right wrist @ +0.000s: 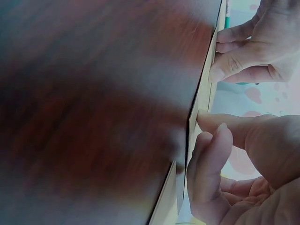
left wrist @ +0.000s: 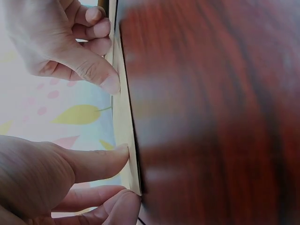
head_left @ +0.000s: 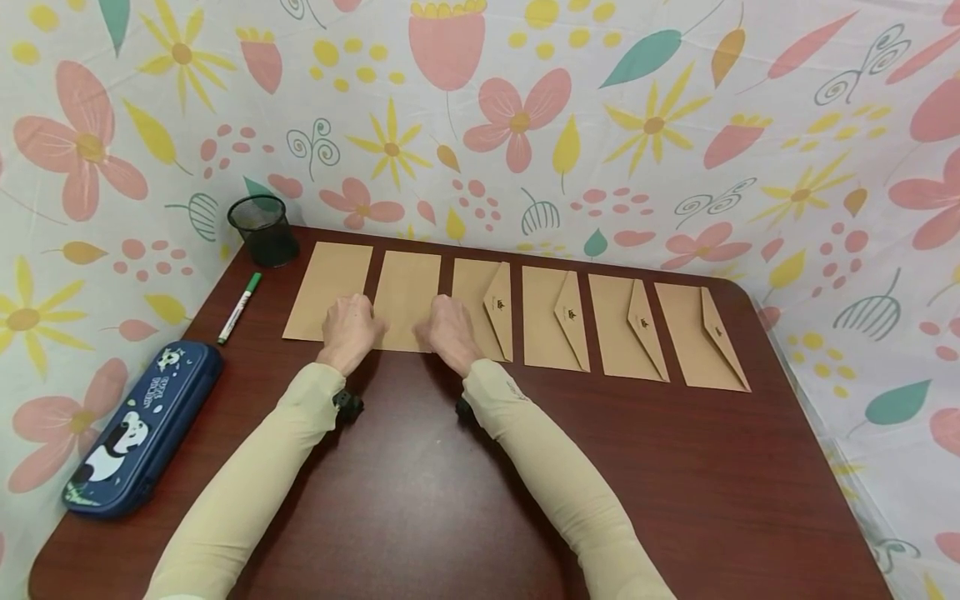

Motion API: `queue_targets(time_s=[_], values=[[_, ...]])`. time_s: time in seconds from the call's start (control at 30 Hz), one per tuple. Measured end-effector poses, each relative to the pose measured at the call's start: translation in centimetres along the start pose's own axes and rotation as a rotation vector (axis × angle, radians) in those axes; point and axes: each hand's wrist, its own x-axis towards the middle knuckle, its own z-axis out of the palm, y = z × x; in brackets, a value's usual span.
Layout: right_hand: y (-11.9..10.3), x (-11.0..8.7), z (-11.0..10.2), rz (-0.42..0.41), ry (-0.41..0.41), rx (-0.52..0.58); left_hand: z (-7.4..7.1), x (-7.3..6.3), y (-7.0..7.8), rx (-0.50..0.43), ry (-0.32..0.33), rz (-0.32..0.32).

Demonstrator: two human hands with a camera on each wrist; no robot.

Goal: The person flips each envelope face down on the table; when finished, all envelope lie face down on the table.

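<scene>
Envelope (head_left: 408, 287) lies on the table (head_left: 525, 475), second from left. Judgement: light, equal pressure at both near corners should suit it best — pushing one side alone would likely skew it.

Left hand (head_left: 351, 329) holds the left corner, thumb and bent fingers close. Right hand (head_left: 452, 329) holds the right corner likewise — narrow gap.

Black mesh cup (head_left: 272, 242), green-and-white marker (head_left: 239, 309), blue panda pencil case (head_left: 153, 417)
</scene>
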Motion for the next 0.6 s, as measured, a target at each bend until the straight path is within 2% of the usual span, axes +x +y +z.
queue_targets(time_s=[0.2,0.33,0.4,0.6], values=[[-0.1,-0.6,-0.3,0.027,0.009,0.053,0.1,0.1,0.0,-0.003,-0.017,0.003],[-0.2,-2.1,-1.6,0.018,0.02,0.136,-0.6,-0.6,0.7,-0.022,-0.028,-0.005],[-0.1,-3.2,-2.5,0.0,0.036,0.148,-0.9,-1.0,1.0,-0.045,-0.004,0.011],[-0.6,-7.4,-7.3,-0.002,0.05,0.163,-3.9,-4.1,4.8,-0.086,0.062,0.034]])
